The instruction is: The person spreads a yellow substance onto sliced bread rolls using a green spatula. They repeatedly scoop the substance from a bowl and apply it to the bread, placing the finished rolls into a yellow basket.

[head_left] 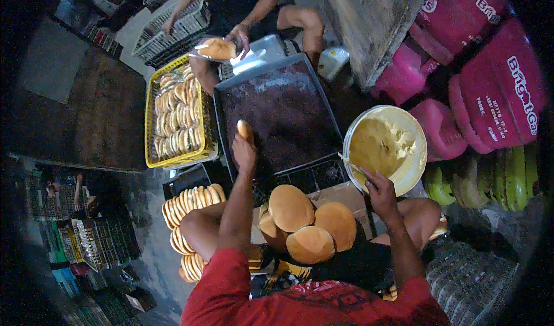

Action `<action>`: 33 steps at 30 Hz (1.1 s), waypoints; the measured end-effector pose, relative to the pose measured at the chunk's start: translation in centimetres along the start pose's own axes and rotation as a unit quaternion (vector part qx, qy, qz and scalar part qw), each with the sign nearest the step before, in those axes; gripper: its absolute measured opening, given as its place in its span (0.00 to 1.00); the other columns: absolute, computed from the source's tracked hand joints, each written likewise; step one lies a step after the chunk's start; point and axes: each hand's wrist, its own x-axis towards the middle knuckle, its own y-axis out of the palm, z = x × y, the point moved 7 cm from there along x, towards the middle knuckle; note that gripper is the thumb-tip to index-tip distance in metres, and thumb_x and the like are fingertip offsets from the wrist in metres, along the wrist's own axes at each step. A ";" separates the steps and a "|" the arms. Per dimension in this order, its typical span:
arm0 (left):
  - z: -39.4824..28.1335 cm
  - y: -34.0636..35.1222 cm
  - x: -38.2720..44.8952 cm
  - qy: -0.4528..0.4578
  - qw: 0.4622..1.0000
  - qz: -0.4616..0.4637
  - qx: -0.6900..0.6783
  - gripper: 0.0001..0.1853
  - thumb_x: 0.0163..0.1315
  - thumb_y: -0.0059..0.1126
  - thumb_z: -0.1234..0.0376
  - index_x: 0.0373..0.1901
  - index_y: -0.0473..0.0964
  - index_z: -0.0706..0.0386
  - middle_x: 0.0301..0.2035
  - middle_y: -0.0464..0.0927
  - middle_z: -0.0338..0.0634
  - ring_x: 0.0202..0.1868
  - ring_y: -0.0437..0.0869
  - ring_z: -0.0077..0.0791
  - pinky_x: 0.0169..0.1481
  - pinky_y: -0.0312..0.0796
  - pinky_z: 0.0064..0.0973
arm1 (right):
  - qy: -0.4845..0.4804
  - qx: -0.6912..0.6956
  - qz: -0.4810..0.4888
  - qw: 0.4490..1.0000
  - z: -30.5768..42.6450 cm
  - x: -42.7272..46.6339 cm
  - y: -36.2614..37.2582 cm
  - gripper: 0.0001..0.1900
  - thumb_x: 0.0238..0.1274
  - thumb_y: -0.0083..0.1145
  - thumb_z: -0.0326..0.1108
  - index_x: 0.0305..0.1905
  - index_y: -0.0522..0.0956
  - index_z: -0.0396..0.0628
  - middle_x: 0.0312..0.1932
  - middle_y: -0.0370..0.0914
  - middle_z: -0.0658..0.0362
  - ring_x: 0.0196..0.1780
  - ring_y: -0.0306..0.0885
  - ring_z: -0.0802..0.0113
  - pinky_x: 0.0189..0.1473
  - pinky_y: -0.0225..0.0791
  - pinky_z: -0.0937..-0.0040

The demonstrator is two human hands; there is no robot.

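Over the left edge of a dark metal baking tray point(285, 113), my left hand point(244, 152) grips a bread bun point(243, 129). My right hand point(381, 191) holds a green-handled spreading tool point(359, 171) at the near rim of a white bucket point(420, 161). Pale yellow cream point(375, 146) lies inside the bucket, piled higher toward its right wall. Between my knees, several round flat buns point(291, 208) lie stacked on cardboard. The tool's far end is hard to make out against the rim.
Rows of buns point(194, 200) stand beside my left knee. A yellow plastic crate point(203, 126) holds packed buns. Across the tray, another person's hand point(239, 38) is near a bagged bun point(216, 49). Pink gas cylinders point(489, 92) and a wooden board point(376, 27) stand to the right.
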 end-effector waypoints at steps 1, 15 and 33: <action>0.1 1.3 1.6 -0.008 0.997 0.074 0.025 0.28 0.63 0.53 0.56 0.58 0.63 0.65 0.44 0.78 0.59 0.48 0.80 0.60 0.52 0.73 0.48 | -0.006 0.004 -0.017 1.000 -1.7 -0.2 0.3 0.21 0.58 0.54 0.23 0.58 0.79 0.46 0.38 0.78 0.45 0.41 0.77 0.53 0.48 0.70 0.65; -11.2 -7.4 -22.0 0.488 0.641 0.570 0.160 0.55 0.41 0.75 0.53 0.73 0.53 0.38 0.74 0.45 0.47 0.76 0.44 0.51 0.67 0.54 0.70 | 0.063 0.114 -0.016 0.991 -3.6 -1.6 1.5 0.16 0.66 0.53 0.26 0.57 0.76 0.34 0.45 0.80 0.51 0.44 0.79 0.68 0.44 0.74 0.72; -12.4 -16.9 -11.3 0.269 0.924 0.047 -0.267 0.22 0.66 0.55 0.67 0.60 0.71 0.64 0.43 0.81 0.61 0.45 0.86 0.45 0.49 0.75 0.36 | -0.039 0.223 -0.080 0.971 4.0 2.0 6.4 0.16 0.60 0.61 0.39 0.50 0.80 0.43 0.38 0.81 0.49 0.40 0.79 0.59 0.45 0.71 0.62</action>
